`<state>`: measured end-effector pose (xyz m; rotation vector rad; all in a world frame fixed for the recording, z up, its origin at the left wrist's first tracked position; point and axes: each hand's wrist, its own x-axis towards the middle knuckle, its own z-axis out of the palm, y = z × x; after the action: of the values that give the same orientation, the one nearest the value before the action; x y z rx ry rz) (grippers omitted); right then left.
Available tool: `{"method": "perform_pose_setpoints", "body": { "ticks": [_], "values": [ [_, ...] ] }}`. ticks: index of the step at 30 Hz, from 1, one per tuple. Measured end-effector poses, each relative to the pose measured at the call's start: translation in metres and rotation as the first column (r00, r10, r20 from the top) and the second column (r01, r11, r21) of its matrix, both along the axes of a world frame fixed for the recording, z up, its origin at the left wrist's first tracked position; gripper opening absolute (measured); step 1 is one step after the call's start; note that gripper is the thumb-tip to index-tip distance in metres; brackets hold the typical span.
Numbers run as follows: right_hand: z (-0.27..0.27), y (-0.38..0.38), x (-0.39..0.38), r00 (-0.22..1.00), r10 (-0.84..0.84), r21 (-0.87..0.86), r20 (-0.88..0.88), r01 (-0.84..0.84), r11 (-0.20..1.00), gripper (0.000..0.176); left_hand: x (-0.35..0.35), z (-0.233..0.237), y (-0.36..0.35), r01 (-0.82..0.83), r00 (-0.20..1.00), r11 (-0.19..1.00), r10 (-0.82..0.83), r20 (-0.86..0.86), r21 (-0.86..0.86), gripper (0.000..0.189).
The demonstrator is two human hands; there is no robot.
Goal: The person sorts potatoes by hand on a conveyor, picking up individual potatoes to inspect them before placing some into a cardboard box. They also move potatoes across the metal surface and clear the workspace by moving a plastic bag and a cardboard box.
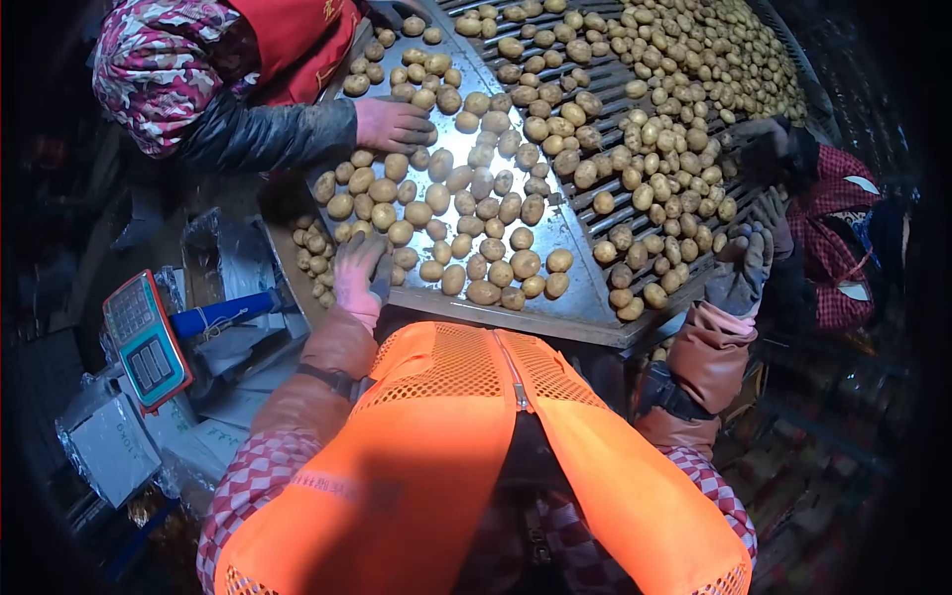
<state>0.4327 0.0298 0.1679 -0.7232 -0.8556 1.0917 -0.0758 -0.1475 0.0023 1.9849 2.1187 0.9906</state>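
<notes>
My left hand (363, 266), in a pink and grey glove, rests at the left edge of a metal sorting table (580, 297). Its fingers are stretched out and touch potatoes (383, 215) there. Many more potatoes (483, 291) lie spread across the shiny sheet. At the right side, my right hand (740, 270) wears a grey glove and is raised by the slatted rack (600, 178). Its fingers look loosely bent and apart, with nothing visible in them. Potatoes (654, 295) on the slats lie to its left. A co-worker's gloved hand (775, 220) is close beside it.
Another co-worker's pink-gloved hand (394, 124) reaches over the table from the left. Below the left edge stands a bin of potatoes (315, 248). A digital scale (147, 340) and plastic-wrapped boxes (107, 446) are at lower left. A co-worker in checked sleeves (838, 238) is at right.
</notes>
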Motion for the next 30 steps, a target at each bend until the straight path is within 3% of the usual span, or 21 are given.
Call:
{"method": "perform_pose_setpoints", "body": {
  "ticks": [1,2,3,4,7,8,9,10,11,13,14,15,16,18,19,21,23,25,27,30],
  "values": [
    [0.000,0.000,-0.004,1.000,0.002,-0.006,0.004,-0.002,1.000,0.028,-0.003,-0.002,-0.002,-0.027,0.999,0.999,0.027,-0.019,0.027,0.031],
    [-0.001,0.000,-0.007,0.846,-0.221,0.186,0.484,0.147,0.971,0.025,-0.006,-0.003,-0.003,-0.029,1.000,0.999,0.029,-0.006,0.024,0.029],
    [-0.001,0.001,-0.011,0.440,-0.448,0.417,0.779,0.170,0.893,0.023,-0.007,0.000,-0.002,-0.031,1.000,0.999,0.031,-0.003,0.020,0.029],
    [0.005,0.006,-0.010,0.221,-0.593,0.591,0.774,0.080,0.802,0.020,-0.009,0.005,0.000,-0.016,1.000,1.000,0.016,0.009,-0.004,0.030],
    [0.004,0.005,-0.007,0.227,-0.610,0.591,0.759,0.154,0.792,0.022,-0.017,0.007,0.003,-0.014,0.999,1.000,0.015,0.031,-0.023,0.031],
    [0.007,0.010,0.001,0.072,-0.684,0.683,0.726,0.040,0.729,0.025,-0.020,0.006,0.003,-0.025,0.999,1.000,0.025,0.040,-0.018,0.032],
    [0.011,0.010,0.000,0.072,-0.684,0.683,0.726,0.039,0.730,0.025,-0.023,0.004,0.002,-0.026,0.999,0.999,0.027,0.041,-0.019,0.032],
    [0.016,0.009,-0.002,0.472,-0.548,0.450,0.691,0.313,0.837,0.027,-0.028,0.000,-0.001,-0.046,0.998,0.999,0.045,0.054,0.003,0.032],
    [0.019,0.008,-0.002,0.790,-0.425,0.097,0.441,0.429,0.898,0.029,-0.033,-0.003,-0.003,-0.065,0.996,0.998,0.063,0.068,0.024,0.033],
    [0.015,0.010,0.014,0.746,-0.422,0.122,0.515,0.424,0.898,0.030,-0.038,-0.003,-0.003,-0.070,0.995,0.997,0.067,0.071,0.036,0.034],
    [0.007,0.012,0.033,0.925,-0.258,0.066,0.279,0.249,0.966,0.038,-0.041,-0.003,-0.002,-0.075,0.995,0.996,0.071,0.073,0.051,0.034],
    [0.003,0.013,0.043,0.998,-0.058,0.063,0.017,0.057,0.996,0.049,-0.042,-0.001,0.002,-0.072,0.995,0.996,0.068,0.076,0.053,0.034],
    [0.016,0.005,0.017,0.998,-0.061,0.067,0.020,0.059,0.996,0.049,-0.041,0.002,0.009,-0.059,0.997,0.997,0.056,0.060,0.048,0.036],
    [0.064,-0.011,-0.064,0.964,0.220,0.281,0.149,-0.254,0.925,0.080,-0.036,0.010,0.029,-0.046,0.998,0.998,0.045,0.046,0.040,0.037],
    [0.071,-0.011,-0.063,0.964,0.218,0.276,0.153,-0.253,0.927,0.080,-0.033,0.013,0.044,-0.020,0.998,0.998,0.016,0.057,0.058,0.038],
    [0.080,-0.009,-0.059,0.853,-0.187,0.304,0.487,0.035,0.952,0.100,-0.028,0.023,0.076,0.009,0.997,0.997,-0.014,0.072,0.076,0.039],
    [0.091,-0.013,-0.058,0.903,-0.127,0.325,0.411,-0.014,0.946,0.093,-0.026,0.033,0.110,-0.062,0.989,0.961,0.095,0.112,-0.269,0.042],
    [0.090,-0.011,-0.045,0.899,-0.064,0.356,0.433,-0.105,0.929,0.091,-0.024,0.016,0.146,-0.117,0.989,0.894,0.144,0.031,-0.432,0.047],
    [0.092,-0.015,-0.055,0.863,-0.143,0.334,0.485,-0.031,0.942,0.100,-0.024,-0.008,0.175,-0.128,0.991,0.823,0.124,-0.044,-0.554,0.048],
    [0.092,-0.022,-0.061,0.904,-0.069,0.296,0.422,-0.065,0.953,0.100,-0.038,-0.039,0.199,-0.107,0.994,0.754,0.100,-0.048,-0.648,0.049]
  ]
}}
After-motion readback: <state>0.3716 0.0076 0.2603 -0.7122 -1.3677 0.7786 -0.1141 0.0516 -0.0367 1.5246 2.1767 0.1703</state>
